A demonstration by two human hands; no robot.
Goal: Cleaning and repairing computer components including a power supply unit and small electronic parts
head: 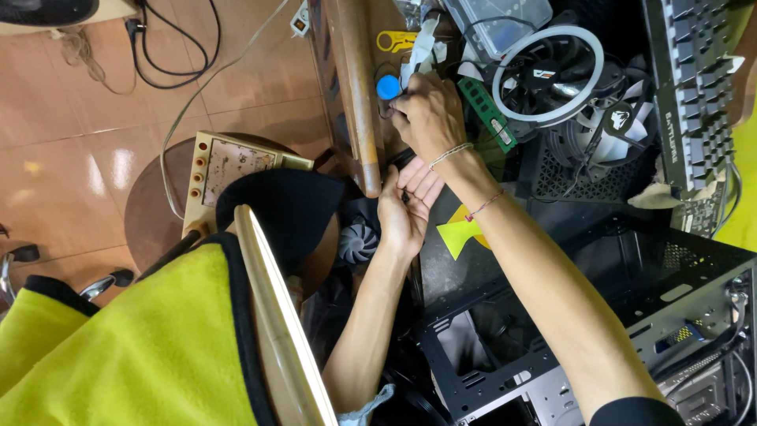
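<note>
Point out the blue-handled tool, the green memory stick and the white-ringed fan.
blue-handled tool (388, 87), head view, on its round blue end.
green memory stick (487, 113), head view, mid-board.
white-ringed fan (553, 72), head view, on the black hub.

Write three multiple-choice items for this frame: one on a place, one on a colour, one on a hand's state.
1. Where does the green memory stick lie?
A. beside the white-ringed fan
B. on the tiled floor
C. inside the black computer case

2. What colour is the round cap by the right hand?
A. red
B. blue
C. white

3. How is the left hand?
A. flat on the floor
B. palm up, fingers curled, below the right hand
C. gripping the keyboard

Answers: 1 A, it rests at the fan's left edge; 2 B, the cap is bright blue; 3 B, the palm faces the camera.
</note>
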